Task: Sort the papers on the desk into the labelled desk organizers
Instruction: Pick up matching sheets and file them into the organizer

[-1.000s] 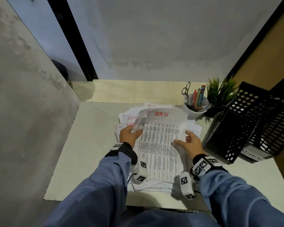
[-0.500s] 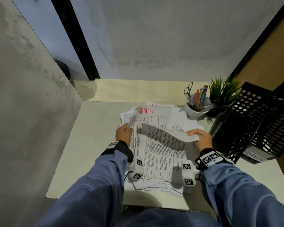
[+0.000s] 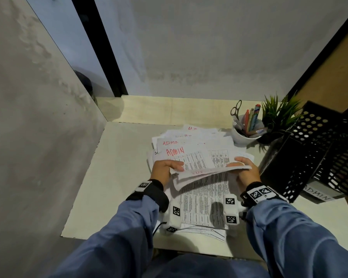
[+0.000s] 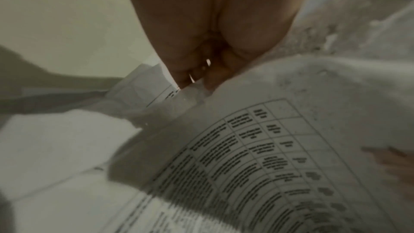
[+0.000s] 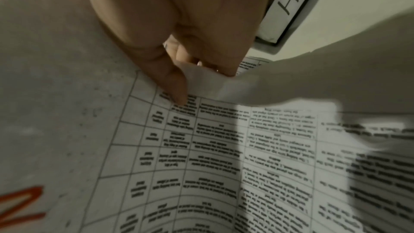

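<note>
Paper marked ADMIN [image 3: 199, 157] hangs above the counter [image 3: 117, 177] pile, pinched by left hand [image 3: 165, 169] and right hand [image 3: 246, 171]. Extra sheets might cling underneath, then land in the wrong organizer [image 3: 309, 153].

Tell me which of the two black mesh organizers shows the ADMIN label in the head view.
The farther right organizer, its white ADMIN label facing the person at its base. The nearer organizer, beside the right hand, shows no label in that view.
</note>
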Tool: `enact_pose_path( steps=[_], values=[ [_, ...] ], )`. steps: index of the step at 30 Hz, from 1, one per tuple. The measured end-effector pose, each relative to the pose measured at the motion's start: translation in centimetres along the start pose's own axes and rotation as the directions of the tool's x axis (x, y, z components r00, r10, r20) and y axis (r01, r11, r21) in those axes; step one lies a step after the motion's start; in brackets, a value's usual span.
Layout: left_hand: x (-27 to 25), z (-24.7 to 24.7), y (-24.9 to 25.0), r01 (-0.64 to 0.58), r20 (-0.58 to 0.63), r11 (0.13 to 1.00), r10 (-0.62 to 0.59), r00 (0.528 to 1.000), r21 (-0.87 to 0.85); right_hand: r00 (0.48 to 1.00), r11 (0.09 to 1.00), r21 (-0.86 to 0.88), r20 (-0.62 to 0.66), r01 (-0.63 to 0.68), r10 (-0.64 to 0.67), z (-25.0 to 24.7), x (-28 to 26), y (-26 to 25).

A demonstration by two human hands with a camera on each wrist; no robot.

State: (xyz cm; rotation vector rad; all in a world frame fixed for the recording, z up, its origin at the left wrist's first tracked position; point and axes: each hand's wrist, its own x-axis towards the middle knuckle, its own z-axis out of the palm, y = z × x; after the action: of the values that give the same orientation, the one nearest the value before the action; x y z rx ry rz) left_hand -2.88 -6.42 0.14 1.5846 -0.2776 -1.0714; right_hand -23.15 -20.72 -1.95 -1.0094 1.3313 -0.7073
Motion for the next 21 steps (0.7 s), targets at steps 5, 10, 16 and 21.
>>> enact_pose_path(
  steps=[5, 10, 16, 21],
  values=[
    [1.2, -1.8, -0.8, 0.094, -0.511, 0.911, 0.138, 0.848, 0.401, 0.994, 0.998, -0.069, 0.110, -0.013, 0.020, -0.1, -1.1, -0.2],
    [1.8, -3.2, -1.6, 0.231, -0.470, 0.921, -0.060, 0.880, 0.313, 0.981, 0.998, 0.003, 0.183, -0.059, 0.057, 0.1, -1.7, -0.1],
    [1.5, -4.0, -1.5, 0.022, -0.428, 0.905, 0.180, 0.886, 0.425, 0.983, 0.982, 0.127, 0.138, -0.137, 0.119, 0.5, -2.0, 0.3],
    [1.0, -4.0, -1.5, -0.113, -0.345, 0.844, 0.332, 0.878, 0.524, 0.976, 0.955, 0.221, 0.139, -0.198, 0.170, 0.8, -2.3, -0.1]
  ],
)
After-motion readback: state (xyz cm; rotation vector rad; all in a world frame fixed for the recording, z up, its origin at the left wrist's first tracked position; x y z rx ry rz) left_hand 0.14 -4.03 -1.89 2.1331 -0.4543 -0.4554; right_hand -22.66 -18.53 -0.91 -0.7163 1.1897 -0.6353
